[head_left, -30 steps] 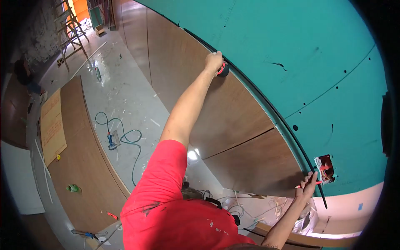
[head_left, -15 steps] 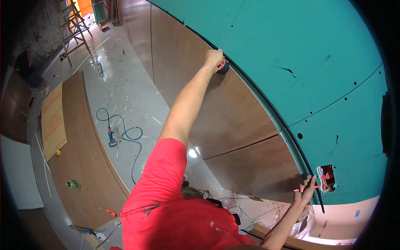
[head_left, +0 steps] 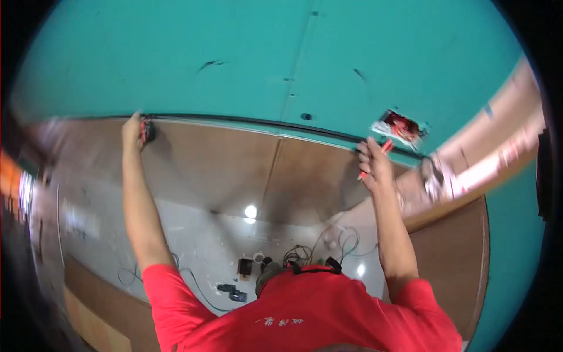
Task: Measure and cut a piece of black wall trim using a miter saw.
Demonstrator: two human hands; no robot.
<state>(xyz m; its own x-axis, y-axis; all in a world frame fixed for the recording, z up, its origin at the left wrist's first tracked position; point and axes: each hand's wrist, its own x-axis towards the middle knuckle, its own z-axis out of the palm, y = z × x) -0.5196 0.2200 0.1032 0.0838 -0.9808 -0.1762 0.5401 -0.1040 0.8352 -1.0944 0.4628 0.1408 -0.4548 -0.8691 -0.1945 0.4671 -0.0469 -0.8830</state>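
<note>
View has swung round since half a second ago: left hand point(head_left: 132, 132), then near 12 o'clock, now sits between 9 and 10; black strip point(head_left: 246, 122), then slanting steeply, now runs almost level from about 10 o'clock to nearly 3; right hand point(head_left: 376, 167) has gone from 4 o'clock to 3, and the wall hole point(head_left: 402, 128) from 4 to 2. Right red sleeve point(head_left: 428, 308) has come into sight at 5. Count, left to right: one brown board point(head_left: 111, 293) low at 8; one red-and-black tool point(head_left: 146, 131) in the left hand; two wood panels point(head_left: 211, 158) mainly in sight below the strip, one seam between; one dark box point(head_left: 245, 268) on the floor at 7; one green wall point(head_left: 234, 64) across 12; one red pen point(head_left: 387, 146) in the right hand; one hole, wires showing inside. Pose: left arm reaches far out, elbow nearly straight, hand closed round the tool, fingertips up at the strip. Right arm more upright, hand raised just below the hole, fingers curled with the pen slanting through them, fingertips at the strip's lower edge; firm contact there hard to tell, both hands slightly blurred. Strip lies along the wall's lower part, spanning both hands.
</note>
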